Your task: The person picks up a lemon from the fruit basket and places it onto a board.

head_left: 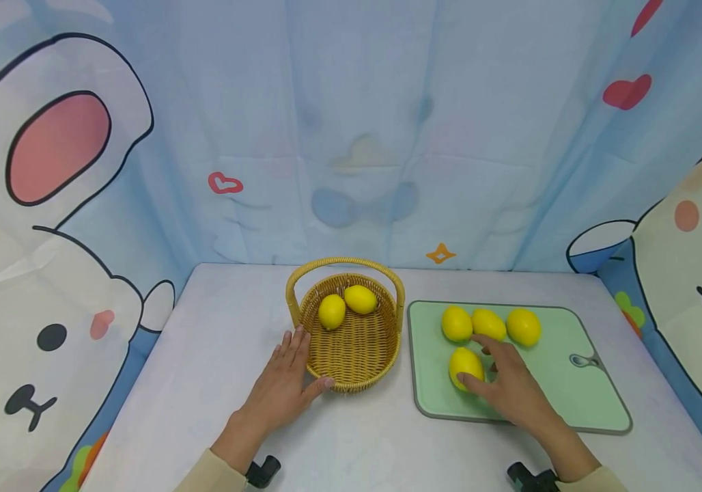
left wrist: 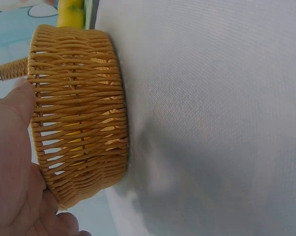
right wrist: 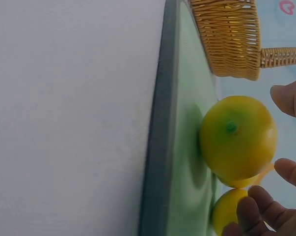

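We see the fingers of the right hand (head_left: 511, 383) spread wide around the near lemon (head_left: 465, 367), thumb on its near side and the others to the far and right; in the right wrist view there is a gap between them and the fruit, so we judge it not yet gripped. That lemon sits on the green board (head_left: 560, 396), towards its left side. Just beyond it are the left lemon (head_left: 457, 323), the middle lemon (head_left: 489, 324) and the right lemon (head_left: 524, 326) in a row. If we close on one side first, the smooth round fruit may roll away; fingers reaching too far could nudge the middle one and set its neighbours moving.

Our left hand (head_left: 286, 383) lies along the left side of the wicker basket (head_left: 351, 359), its fingers fairly straight against the wall and the thumb at the near rim. Pressing too hard there could slide or tip the basket. Inside, towards the far side, are two lemons (head_left: 332, 311). The handle (head_left: 345, 260) arches up over that far part, so anything brought in high could knock it; the nearer half leaves more room. Everything stands on a white table (head_left: 375, 444).
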Available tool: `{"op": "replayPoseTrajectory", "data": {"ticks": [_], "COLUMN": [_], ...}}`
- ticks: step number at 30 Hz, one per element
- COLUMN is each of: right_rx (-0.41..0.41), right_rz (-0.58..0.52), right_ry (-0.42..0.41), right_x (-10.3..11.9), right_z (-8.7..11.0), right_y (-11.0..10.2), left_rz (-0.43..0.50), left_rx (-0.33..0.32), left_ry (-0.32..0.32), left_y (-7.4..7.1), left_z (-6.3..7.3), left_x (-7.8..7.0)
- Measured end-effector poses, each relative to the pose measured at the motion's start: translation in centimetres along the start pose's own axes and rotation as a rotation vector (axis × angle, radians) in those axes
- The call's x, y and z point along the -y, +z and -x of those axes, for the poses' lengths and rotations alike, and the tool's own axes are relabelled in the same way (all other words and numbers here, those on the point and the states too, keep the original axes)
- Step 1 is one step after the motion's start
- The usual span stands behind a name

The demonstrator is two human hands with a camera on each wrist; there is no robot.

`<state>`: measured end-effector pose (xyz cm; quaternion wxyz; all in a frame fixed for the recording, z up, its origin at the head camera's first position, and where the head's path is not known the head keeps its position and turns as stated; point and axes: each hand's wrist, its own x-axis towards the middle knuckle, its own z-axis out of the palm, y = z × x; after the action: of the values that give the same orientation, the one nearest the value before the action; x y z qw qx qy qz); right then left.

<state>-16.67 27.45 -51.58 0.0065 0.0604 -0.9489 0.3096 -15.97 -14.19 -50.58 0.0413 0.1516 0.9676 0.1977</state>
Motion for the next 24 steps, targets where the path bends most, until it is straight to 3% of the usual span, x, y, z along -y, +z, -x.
{"op": "replayPoseTrajectory", "data": {"ticks": [6,12,18,24], "right_rx": [-0.106,-0.191,-0.219,-0.196], "right_rz": [-0.014,-0.093,-0.202,-0.258], "right_ry": [-0.066,-0.16,-0.261,-0.367], "right_x": [1.4,4.6,7.6,10.2], "right_z": [-0.2,-0.6,-1.2,-1.8], "right_y": [-0.3,0.1,1.1,2.5], "left_rz": [0.003,0.0,0.003,0.003], "left_rx": [0.005,0.007,0.006,0.008], "left_ry": [-0.003,-0.009,-0.004,-0.002], "left_y": [-0.2,-0.3,-0.3,-0.1], "left_z": [0.0,0.1,0.0,-0.1], "left_x": [0.0,0.0,0.0,-0.1]}}
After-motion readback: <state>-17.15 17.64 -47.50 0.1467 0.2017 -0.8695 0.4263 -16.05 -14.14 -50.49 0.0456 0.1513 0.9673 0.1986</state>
